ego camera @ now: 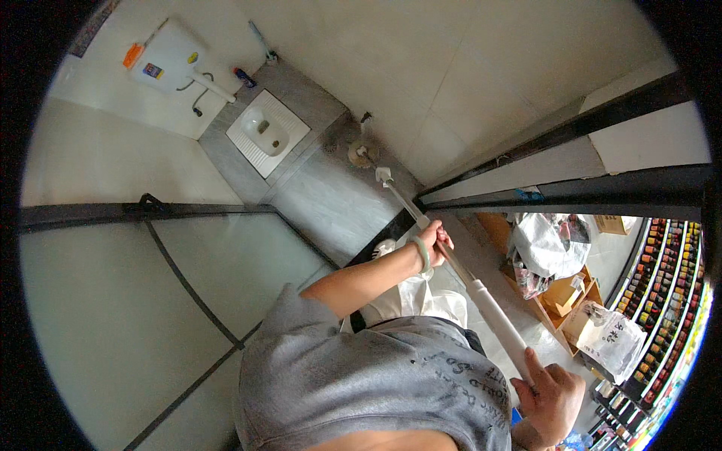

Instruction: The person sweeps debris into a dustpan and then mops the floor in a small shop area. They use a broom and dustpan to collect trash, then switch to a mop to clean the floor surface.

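Note:
Both of my hands hold a long mop-like pole with a white sleeve and a metal shaft. My left hand, with a pale bangle at its wrist, grips the metal shaft near the middle. Lower right, my right hand is closed around the upper white handle. The pole slants away over the doorway to a white plastic fitting. Beyond that fitting, the far end reaches a round, brownish mop head or disc on the grey floor by the wall; its exact kind is unclear.
A white squat toilet is set in a raised grey tiled step, with a cistern on the wall. A frosted glass door stands at left. Right of me are a wooden crate, bags and shelves of small bottles.

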Motion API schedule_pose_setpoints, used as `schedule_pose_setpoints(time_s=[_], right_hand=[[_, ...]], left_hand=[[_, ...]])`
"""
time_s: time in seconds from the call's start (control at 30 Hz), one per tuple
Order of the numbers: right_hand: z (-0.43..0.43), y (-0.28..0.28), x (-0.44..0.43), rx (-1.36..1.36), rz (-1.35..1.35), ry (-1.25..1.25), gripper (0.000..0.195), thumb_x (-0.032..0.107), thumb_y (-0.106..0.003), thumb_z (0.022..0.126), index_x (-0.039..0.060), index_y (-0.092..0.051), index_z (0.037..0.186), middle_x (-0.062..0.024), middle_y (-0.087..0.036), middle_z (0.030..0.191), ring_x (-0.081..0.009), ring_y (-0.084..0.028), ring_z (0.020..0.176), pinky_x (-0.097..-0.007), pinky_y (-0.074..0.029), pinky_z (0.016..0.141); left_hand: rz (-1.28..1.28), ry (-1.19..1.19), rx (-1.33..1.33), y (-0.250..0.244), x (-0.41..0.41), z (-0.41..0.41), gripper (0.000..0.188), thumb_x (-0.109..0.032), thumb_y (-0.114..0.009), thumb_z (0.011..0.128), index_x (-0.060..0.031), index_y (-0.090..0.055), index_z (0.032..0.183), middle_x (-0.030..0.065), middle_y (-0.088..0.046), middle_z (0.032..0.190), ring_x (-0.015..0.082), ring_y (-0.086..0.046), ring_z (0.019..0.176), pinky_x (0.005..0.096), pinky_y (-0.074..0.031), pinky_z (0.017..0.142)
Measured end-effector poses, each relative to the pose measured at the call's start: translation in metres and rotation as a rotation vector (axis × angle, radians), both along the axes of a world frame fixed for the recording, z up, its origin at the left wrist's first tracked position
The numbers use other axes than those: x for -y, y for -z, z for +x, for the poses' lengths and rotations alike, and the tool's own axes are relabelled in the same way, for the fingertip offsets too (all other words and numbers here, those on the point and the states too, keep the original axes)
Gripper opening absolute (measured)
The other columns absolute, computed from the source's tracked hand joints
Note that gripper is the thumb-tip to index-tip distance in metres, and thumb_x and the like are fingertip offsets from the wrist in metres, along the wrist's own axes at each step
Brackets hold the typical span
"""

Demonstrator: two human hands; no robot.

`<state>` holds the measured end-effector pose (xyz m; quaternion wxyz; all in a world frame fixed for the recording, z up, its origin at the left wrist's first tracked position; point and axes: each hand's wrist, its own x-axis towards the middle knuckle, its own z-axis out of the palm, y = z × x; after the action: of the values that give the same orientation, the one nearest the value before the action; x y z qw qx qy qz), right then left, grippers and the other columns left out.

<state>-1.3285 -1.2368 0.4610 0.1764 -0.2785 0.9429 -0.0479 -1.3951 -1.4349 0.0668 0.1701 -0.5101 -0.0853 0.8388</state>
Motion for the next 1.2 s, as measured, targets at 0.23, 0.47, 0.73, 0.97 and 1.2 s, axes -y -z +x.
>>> schedule_pose_setpoints(time_s=[0.23,0.47,0.73,0.97,1.2], right_hand=[[-0.016,0.061,0.018,-0.078,-0.081,0.049,0.038,0.031,-0.072,0.077,0.0138,-0.068,0.111,-0.0103,-0.058,0.061,-0.0276,-0.059,0.049,-0.0378,-0.048,0.048],[-0.014,0.091,0.037,0.000,-0.008,0.029,0.035,0.026,-0.069,0.080,0.0097,-0.067,0.110,-0.0166,-0.065,0.075,-0.0335,-0.063,0.065,-0.0382,-0.050,0.058],[-0.011,0.051,0.018,-0.126,0.022,-0.111,0.041,0.033,-0.072,0.076,0.0139,-0.066,0.111,-0.0084,-0.057,0.062,-0.0265,-0.057,0.048,-0.0378,-0.045,0.045],[0.001,0.006,0.014,-0.103,0.057,-0.083,0.050,0.036,-0.076,0.068,0.0148,-0.067,0.112,-0.0041,-0.054,0.058,-0.0196,-0.056,0.046,-0.0350,-0.045,0.044],[-0.019,0.060,0.028,-0.149,-0.029,-0.148,0.046,0.033,-0.074,0.075,0.0134,-0.064,0.116,-0.0058,-0.053,0.058,-0.0232,-0.055,0.046,-0.0368,-0.044,0.043]], left_hand=[[-0.307,0.190,0.201,0.040,0.027,-0.036,0.040,-0.024,-0.052,0.090,-0.0144,-0.038,0.054,0.0024,-0.040,0.047,0.0208,-0.045,0.042,0.0326,-0.041,0.043],[-0.078,0.137,0.117,0.067,0.037,-0.026,0.047,-0.024,-0.052,0.091,-0.0144,-0.033,0.049,0.0021,-0.036,0.045,0.0201,-0.039,0.040,0.0339,-0.039,0.042],[-0.108,0.009,0.142,0.054,0.046,-0.027,0.036,-0.017,-0.050,0.088,-0.0139,-0.037,0.055,-0.0009,-0.037,0.047,0.0140,-0.039,0.041,0.0305,-0.041,0.045],[0.054,0.018,0.071,-0.009,0.026,-0.020,0.039,-0.022,-0.053,0.091,-0.0132,-0.039,0.056,0.0000,-0.039,0.048,0.0137,-0.043,0.046,0.0301,-0.043,0.046],[-0.272,0.118,0.167,0.052,0.043,-0.035,0.037,-0.017,-0.053,0.089,-0.0146,-0.037,0.055,-0.0007,-0.038,0.047,0.0156,-0.039,0.042,0.0317,-0.039,0.043]])
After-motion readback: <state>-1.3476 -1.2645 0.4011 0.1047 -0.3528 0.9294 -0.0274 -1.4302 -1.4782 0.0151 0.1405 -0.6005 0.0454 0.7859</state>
